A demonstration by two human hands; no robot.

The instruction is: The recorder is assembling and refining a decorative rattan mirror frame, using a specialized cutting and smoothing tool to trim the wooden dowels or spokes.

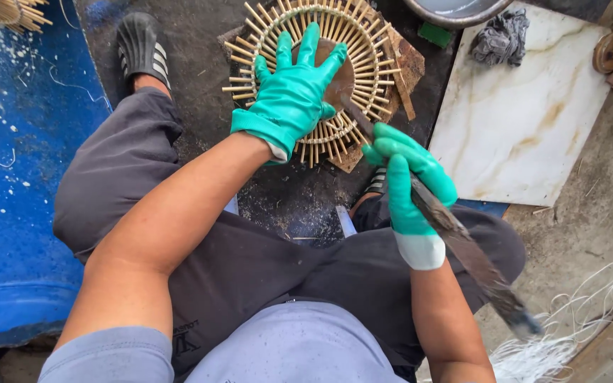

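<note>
A round frame of radiating bamboo sticks lies on the dark floor between my knees, with a brown wooden disc at its centre. My left hand, in a green rubber glove, presses flat on the frame with fingers spread. My right hand, also gloved in green, grips a long dark brush. The brush's front end rests on the wooden disc, and its worn tip points back past my right knee.
A blue tarp covers the left side. A pale marble-patterned slab lies at right with a grey rag on it. A metal basin rim sits at top. White string trails at lower right. My black sandal is at top left.
</note>
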